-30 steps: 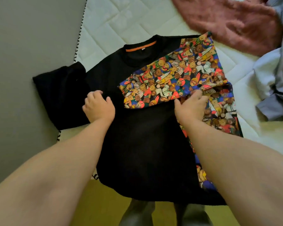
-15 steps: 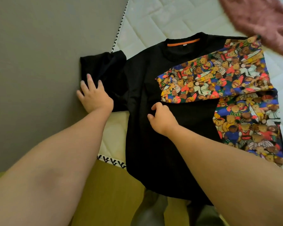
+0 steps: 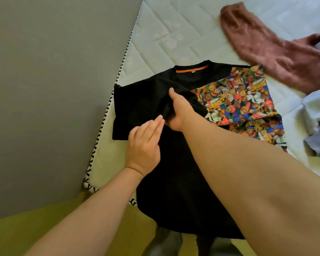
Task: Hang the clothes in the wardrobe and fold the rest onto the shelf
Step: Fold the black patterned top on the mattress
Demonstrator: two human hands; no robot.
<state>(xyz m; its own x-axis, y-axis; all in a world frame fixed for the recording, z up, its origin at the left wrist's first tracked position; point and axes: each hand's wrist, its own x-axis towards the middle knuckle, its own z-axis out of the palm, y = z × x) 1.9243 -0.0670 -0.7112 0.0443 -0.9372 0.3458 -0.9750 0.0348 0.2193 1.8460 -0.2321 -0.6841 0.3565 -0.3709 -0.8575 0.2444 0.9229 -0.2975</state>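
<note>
A black sweater with a teddy-bear print side and an orange neck label lies flat on the white mattress, its hem hanging over the near edge. The printed sleeve is folded across the chest. My right hand grips the black left sleeve and holds it over the chest, its fingers hidden under the cloth. My left hand lies flat on the sweater's body just below that sleeve, fingers straight.
A grey wall stands close on the left of the mattress. A fuzzy pink garment and a pale blue-grey garment lie at the right. Yellow-green floor shows below.
My right hand has gone from the chest to the black sleeve and taken hold of it, folding it inward. My left hand has left the sleeve's end and come right onto the body.
</note>
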